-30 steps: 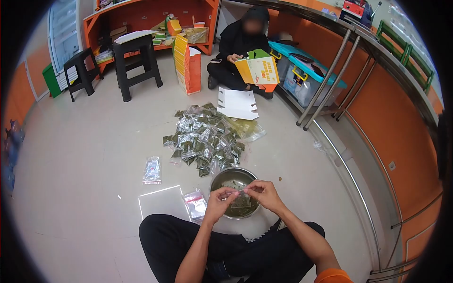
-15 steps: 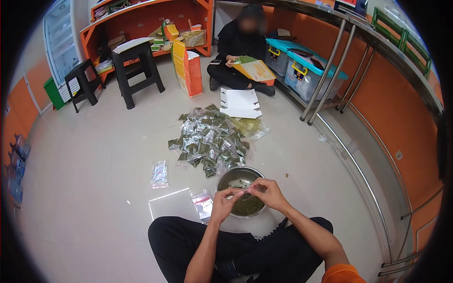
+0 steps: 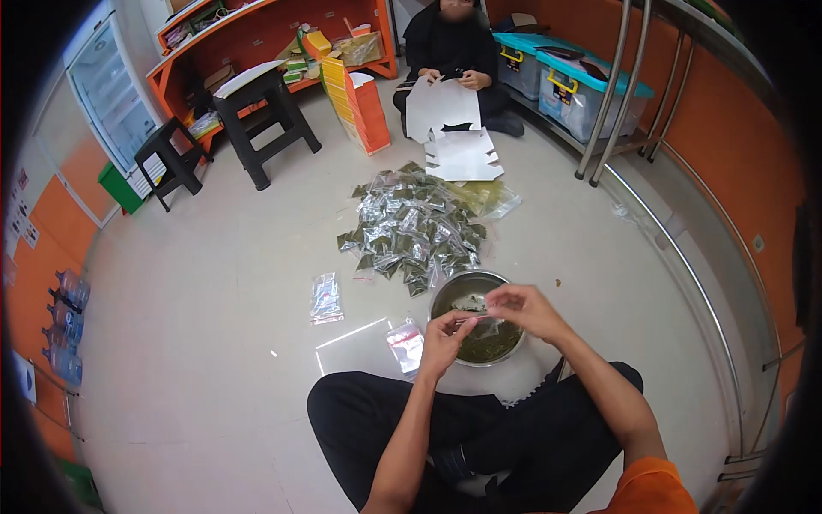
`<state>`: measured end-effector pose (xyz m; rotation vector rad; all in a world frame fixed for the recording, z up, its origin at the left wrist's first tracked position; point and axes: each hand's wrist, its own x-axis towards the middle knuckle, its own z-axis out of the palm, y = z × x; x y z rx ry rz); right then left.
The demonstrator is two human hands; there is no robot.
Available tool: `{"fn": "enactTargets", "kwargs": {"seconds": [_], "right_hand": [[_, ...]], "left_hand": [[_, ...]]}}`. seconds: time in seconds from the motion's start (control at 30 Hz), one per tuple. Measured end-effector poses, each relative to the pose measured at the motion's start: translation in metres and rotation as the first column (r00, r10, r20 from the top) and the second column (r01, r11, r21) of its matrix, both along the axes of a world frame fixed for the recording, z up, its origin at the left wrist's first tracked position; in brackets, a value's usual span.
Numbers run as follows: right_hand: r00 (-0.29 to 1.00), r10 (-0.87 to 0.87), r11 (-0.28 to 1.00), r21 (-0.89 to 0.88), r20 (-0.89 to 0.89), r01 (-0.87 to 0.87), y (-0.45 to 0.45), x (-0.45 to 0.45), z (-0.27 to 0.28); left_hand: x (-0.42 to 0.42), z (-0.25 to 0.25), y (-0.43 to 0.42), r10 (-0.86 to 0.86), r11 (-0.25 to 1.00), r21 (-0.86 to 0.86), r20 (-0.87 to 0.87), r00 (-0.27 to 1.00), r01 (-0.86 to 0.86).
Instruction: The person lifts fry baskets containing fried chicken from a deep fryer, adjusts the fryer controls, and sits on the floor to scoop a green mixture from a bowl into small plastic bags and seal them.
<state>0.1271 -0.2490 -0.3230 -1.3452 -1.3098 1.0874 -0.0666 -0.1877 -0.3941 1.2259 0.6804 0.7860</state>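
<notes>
Head view, right hand (image 3: 529, 312) higher, left (image 3: 444, 341) pinching bag (image 3: 489, 326)

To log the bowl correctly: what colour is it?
The bowl is silver, best seen in the head view.

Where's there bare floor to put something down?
Widest patch: floor left of the plastic packet, this side of the black stools. Also right of the steel bowl, towards the rack, bar a brown speck. Crowded: around the sachet pile and between bowl and red-striped packet.
</notes>
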Motion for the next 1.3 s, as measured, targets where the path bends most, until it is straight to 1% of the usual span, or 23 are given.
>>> {"fn": "enactTargets", "kwargs": {"seconds": [0.03, 0.07, 0.1, 0.2, 0.27, 0.3, 0.33, 0.37, 0.43, 0.53, 0.63, 0.67, 0.7, 0.77, 0.87, 0.97, 1.03, 1.13, 1.23, 1.3], "right_hand": [[0.989, -0.039, 0.999, 0.008, -0.141, 0.041, 0.0, 0.004, 0.013], [0.957, -0.077, 0.997, 0.007, -0.278, 0.082, -0.001, 0.009, 0.029], [0.905, -0.115, 0.992, -0.002, -0.41, 0.125, -0.002, 0.015, 0.039], [0.83, -0.136, 0.988, -0.011, -0.54, 0.155, -0.005, 0.033, 0.044], [0.952, -0.141, 0.99, -0.059, -0.271, 0.13, -0.006, 0.029, 0.035], [0.983, -0.135, 0.989, -0.084, -0.127, 0.125, -0.007, 0.023, 0.029], [0.991, -0.121, 0.978, -0.176, -0.059, 0.109, -0.009, 0.013, 0.023], [0.997, -0.057, 0.993, -0.102, 0.043, 0.061, -0.007, 0.005, 0.015], [0.966, 0.051, 0.998, 0.025, 0.253, -0.059, -0.006, -0.008, 0.002], [0.955, 0.002, 1.0, -0.008, 0.297, 0.0, -0.003, -0.013, 0.0], [0.963, -0.036, 0.999, 0.037, 0.267, 0.027, -0.004, -0.012, -0.016], [0.954, -0.049, 0.996, 0.091, 0.297, 0.023, -0.004, -0.013, -0.022], [0.941, -0.033, 0.995, 0.1, 0.337, -0.001, -0.006, -0.016, -0.014], [0.889, -0.029, 0.992, 0.124, 0.458, -0.032, -0.006, -0.018, -0.01], [0.869, -0.025, 0.98, 0.184, 0.495, -0.077, -0.005, -0.016, -0.02], [0.885, -0.01, 0.986, 0.153, 0.466, -0.069, -0.006, -0.017, -0.021], [0.895, -0.018, 0.982, 0.176, 0.445, -0.068, -0.006, -0.016, -0.018], [0.91, -0.006, 0.982, 0.175, 0.415, -0.074, -0.007, -0.019, -0.013], [0.913, -0.007, 0.986, 0.156, 0.409, -0.062, -0.006, -0.018, -0.006], [0.921, -0.027, 0.985, 0.166, 0.388, -0.042, -0.005, -0.014, -0.003]], "left_hand": [[0.001, -0.003, 0.001, -0.001, 1.0, 0.007, -0.002, 1.0, 0.001], [0.001, -0.007, 0.001, 0.012, 1.0, -0.019, -0.027, 1.0, -0.013], [0.0, -0.007, 0.001, 0.03, 0.999, -0.01, -0.011, 0.999, -0.031], [0.002, -0.005, 0.001, 0.064, 0.998, 0.008, 0.036, 0.997, -0.064], [0.003, -0.001, -0.001, 0.068, 0.998, 0.007, 0.048, 0.997, -0.068], [0.002, 0.001, -0.002, 0.054, 0.998, 0.015, 0.044, 0.998, -0.055], [0.002, 0.001, -0.003, 0.041, 0.999, 0.023, 0.039, 0.998, -0.042], [0.002, 0.002, -0.003, 0.028, 0.999, 0.033, 0.035, 0.999, -0.029], [0.001, 0.004, -0.002, 0.008, 1.0, 0.014, 0.021, 1.0, -0.008], [-0.002, 0.0, -0.005, 0.005, 1.0, 0.015, -0.016, 1.0, -0.004], [0.0, -0.002, -0.004, 0.003, 0.997, 0.083, -0.063, 0.998, 0.002], [0.001, -0.01, -0.002, -0.002, 0.994, 0.108, -0.089, 0.996, 0.012], [0.003, -0.006, -0.001, -0.006, 0.991, 0.13, -0.116, 0.993, 0.021], [0.004, -0.001, -0.002, -0.026, 0.995, 0.099, -0.082, 0.996, 0.034], [0.002, 0.004, -0.007, -0.026, 0.999, 0.044, -0.035, 0.999, 0.028], [0.0, 0.004, -0.006, -0.04, 0.998, 0.044, -0.026, 0.999, 0.041], [0.0, 0.004, -0.006, -0.033, 0.999, 0.042, -0.036, 0.999, 0.034], [-0.001, 0.0, -0.004, -0.004, 0.988, 0.153, -0.053, 0.999, 0.012], [-0.001, -0.001, -0.003, -0.023, 0.994, 0.107, -0.033, 0.999, 0.027], [0.001, 0.002, -0.002, -0.008, 0.998, 0.055, 0.029, 1.0, 0.006]]}}
